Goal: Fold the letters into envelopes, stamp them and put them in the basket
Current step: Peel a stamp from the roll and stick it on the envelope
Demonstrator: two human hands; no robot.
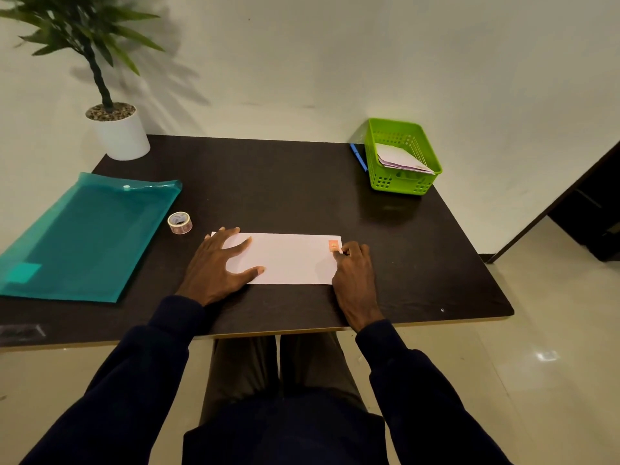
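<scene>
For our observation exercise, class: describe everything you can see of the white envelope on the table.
The white envelope is a long paper rectangle, plain and uncreased, lying flat near the front of the dark table, long side across. A small orange stamp sits in its far right corner. The left hand rests spread on its left end; the right hand touches its right edge by the stamp.

White envelope [288,260] lies flat, orange stamp [333,245] on its far right corner; green basket [396,183] holds other envelopes [401,159].
</scene>
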